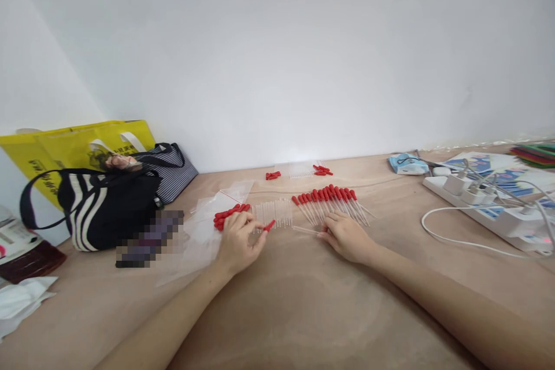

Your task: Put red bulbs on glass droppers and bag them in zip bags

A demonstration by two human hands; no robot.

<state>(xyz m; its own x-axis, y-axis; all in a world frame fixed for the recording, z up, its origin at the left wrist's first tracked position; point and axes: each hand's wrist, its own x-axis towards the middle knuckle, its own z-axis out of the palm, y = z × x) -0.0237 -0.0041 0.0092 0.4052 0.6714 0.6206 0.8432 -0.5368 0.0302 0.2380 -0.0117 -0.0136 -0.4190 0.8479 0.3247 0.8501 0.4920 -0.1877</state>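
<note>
My left hand pinches a red rubber bulb between thumb and fingers. Beside it lie a small heap of red bulbs and a row of clear glass tubes. My right hand holds the end of one clear tube, which points toward the bulb in my left hand. Just beyond my right hand lies a row of several finished droppers with red bulbs. A clear plastic bag lies under and left of my left hand.
A black-and-white striped bag, a grey striped bag and a yellow bag stand at the left. Far back lie more red bulbs and tubes. A white power strip with cables, a face mask and papers lie right.
</note>
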